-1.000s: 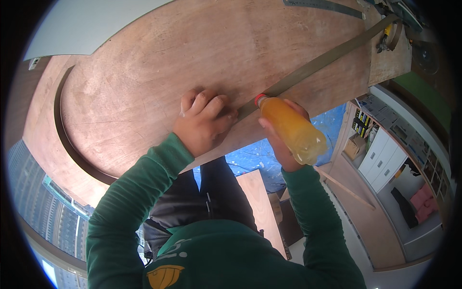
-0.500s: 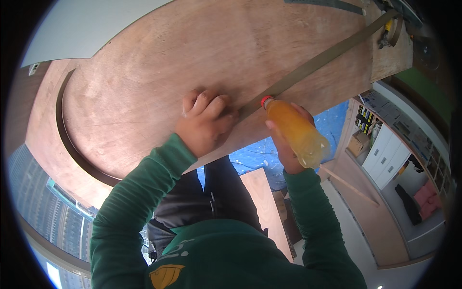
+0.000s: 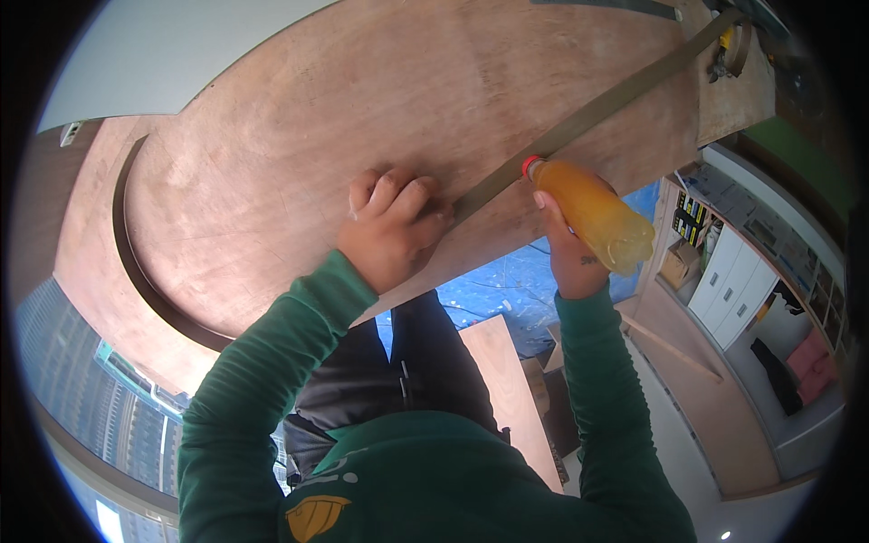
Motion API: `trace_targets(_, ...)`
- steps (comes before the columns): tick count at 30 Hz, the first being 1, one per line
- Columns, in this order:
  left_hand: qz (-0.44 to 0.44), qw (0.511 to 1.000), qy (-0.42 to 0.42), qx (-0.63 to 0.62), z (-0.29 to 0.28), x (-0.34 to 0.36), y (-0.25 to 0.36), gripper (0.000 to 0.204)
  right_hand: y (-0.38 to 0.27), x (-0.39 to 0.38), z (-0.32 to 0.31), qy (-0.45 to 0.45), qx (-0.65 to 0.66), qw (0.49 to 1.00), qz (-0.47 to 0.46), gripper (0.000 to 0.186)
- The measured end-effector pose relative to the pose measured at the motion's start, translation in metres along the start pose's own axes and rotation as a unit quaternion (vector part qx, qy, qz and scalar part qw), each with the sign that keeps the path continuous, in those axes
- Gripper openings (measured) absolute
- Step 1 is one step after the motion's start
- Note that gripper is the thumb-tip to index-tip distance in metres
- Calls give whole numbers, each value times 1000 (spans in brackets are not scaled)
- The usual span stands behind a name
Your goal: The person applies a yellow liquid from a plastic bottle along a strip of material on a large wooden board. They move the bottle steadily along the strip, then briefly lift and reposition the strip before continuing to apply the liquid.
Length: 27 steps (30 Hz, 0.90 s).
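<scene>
My right hand [image 3: 581, 258] is wrapped round a clear plastic bottle [image 3: 593, 215] of yellow-orange liquid with a red cap. The bottle is tilted, its cap end down at the near edge of a long brown-grey edging strip [image 3: 597, 113]. This strip runs from the far right down to my left hand [image 3: 391, 222], whose fingers are curled, with thumb and forefinger closed on it. A further curved length of strip [image 3: 136, 258] arcs at the left and passes behind my left forearm. Under both lies a large reddish plywood board [image 3: 299, 118].
Pliers with yellow on the handle [image 3: 720, 54] lie at the far right corner. Another grey strip [image 3: 606, 7] lies at the far edge. Blue sheeting [image 3: 507, 288] covers the floor below. A white cabinet [image 3: 724, 290] stands at the right, and a pale panel [image 3: 172, 54] at the far left.
My right hand has moved the bottle to the right and away along the strip. My left hand stays at about the same place on the strip.
</scene>
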State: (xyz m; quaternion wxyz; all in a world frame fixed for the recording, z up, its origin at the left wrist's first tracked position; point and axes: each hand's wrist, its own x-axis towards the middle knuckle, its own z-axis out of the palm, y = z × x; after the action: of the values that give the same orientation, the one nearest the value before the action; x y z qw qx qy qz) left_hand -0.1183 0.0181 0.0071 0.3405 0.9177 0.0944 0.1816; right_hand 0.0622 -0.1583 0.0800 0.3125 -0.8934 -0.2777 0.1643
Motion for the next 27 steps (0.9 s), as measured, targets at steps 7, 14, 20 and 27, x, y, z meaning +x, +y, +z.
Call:
trace_targets(7, -12, 999, -33, 0, -7, -3, 3, 33, -19, -49, 15, -76, 16, 996, -39, 57)
trace_targets(14, -31, 997, -67, -19, -24, -22, 3, 49, -9, -47, -7, -52, 506, 832, 223, 48)
trace_targets(20, -45, 998, -49, 8, -17, -30, 1, 45, 12, -48, -12, -23, 550, 795, 257, 47)
trace_targets(27, -75, 997, -8, 14, -7, -25, 4, 35, 19, -44, 0, -19, 523, 802, 287, 47)
